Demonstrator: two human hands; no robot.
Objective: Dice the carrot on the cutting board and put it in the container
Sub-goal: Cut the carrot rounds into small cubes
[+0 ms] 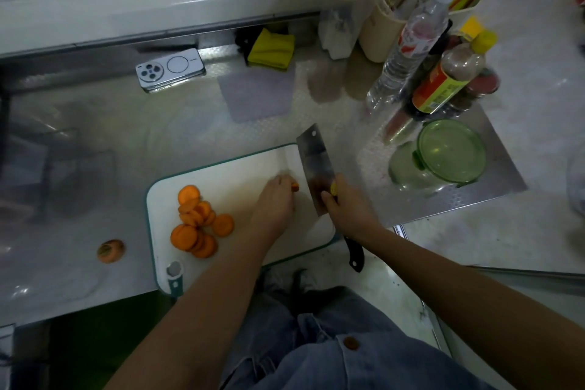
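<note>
Above our blue denim lap (316,355), both forearms reach to the board, with the slicing nearly done and the dicing not yet begun.

Our left hand (275,203) curls over and pinches a small orange carrot stub (295,186) on the white, teal-edged plastic cutting board (240,168). It sits just beside the broad steel cleaver (316,165), which our right hand (345,207) grips at the blade's heel. We should tuck the fingertips back, let the knuckles guide the blade and lay the stub flat so it cannot roll. The round orange carrot slices (198,222) heaped at the board's left would then want stacking, cutting into strips and crosscutting. The green translucent round container (468,168) stands well apart on the metal desk (190,130) and shows no orange inside. A trimmed carrot end (110,251) lies off the board.
</note>
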